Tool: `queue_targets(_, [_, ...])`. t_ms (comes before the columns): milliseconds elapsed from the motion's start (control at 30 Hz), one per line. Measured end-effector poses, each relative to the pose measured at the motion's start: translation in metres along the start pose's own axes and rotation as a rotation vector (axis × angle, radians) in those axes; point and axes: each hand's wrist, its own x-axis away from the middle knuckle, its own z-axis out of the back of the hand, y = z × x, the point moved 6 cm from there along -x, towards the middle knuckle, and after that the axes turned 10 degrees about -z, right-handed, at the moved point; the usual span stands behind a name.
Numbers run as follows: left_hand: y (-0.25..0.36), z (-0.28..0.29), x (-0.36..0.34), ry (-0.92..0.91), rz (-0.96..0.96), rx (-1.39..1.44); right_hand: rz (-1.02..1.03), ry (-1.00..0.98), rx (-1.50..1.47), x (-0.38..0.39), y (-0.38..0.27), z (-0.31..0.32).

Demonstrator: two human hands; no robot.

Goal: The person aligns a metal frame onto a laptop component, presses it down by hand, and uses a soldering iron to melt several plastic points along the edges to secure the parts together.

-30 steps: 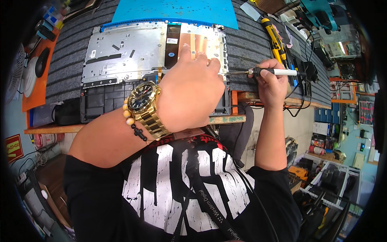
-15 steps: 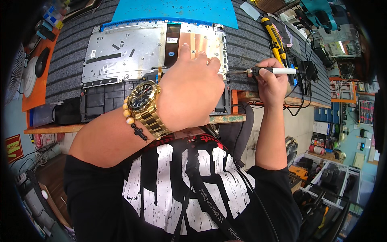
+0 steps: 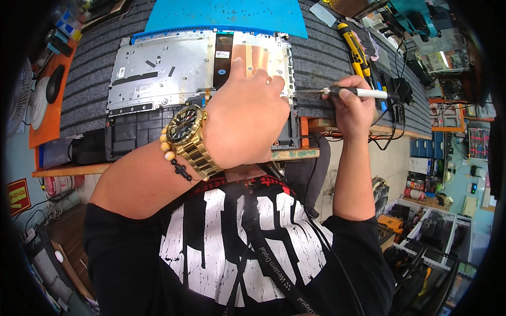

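In front of me lies an opened laptop chassis (image 3: 158,60), a silver metal plate in a black frame with a copper-coloured area at its right. My left hand (image 3: 245,118) rests across its right half, palm down with the fingers apart, and hides part of the plate. A gold watch (image 3: 188,131) is on that wrist. My right hand (image 3: 354,110) is closed round a soldering iron (image 3: 367,93) with a white and black handle. The iron's metal tip points left at the chassis's right edge; whether it touches cannot be made out.
A grey ribbed mat (image 3: 87,100) covers the bench, with a blue mat (image 3: 226,15) at the back. To the right lie a yellow and black tool (image 3: 353,50), cables and small black items. A wooden edge (image 3: 295,154) runs along the front.
The right side of the chassis and my left hand on it have shifted slightly left. My right hand has moved a little left with the soldering iron.
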Motion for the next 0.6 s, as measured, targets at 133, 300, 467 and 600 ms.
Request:
queue_targets(133, [-0.001, 0.0, 0.003, 0.038, 0.002, 0.003, 0.316, -0.037, -0.089, 0.013, -0.029, -0.006])
queue_targets(300, [-0.001, -0.001, 0.002, 0.059, 0.016, 0.011, 0.523, -0.052, 0.611, 0.041, -0.042, -0.039])
queue_targets(467, [-0.001, 0.0, 0.002, 0.045, 0.013, 0.014, 0.693, -0.293, 1.035, 0.049, -0.04, -0.076])
queue_targets(600, [-0.002, 0.001, 0.004, 0.04, 0.005, 0.02, 0.695, -0.331, 1.068, 0.043, -0.04, -0.086])
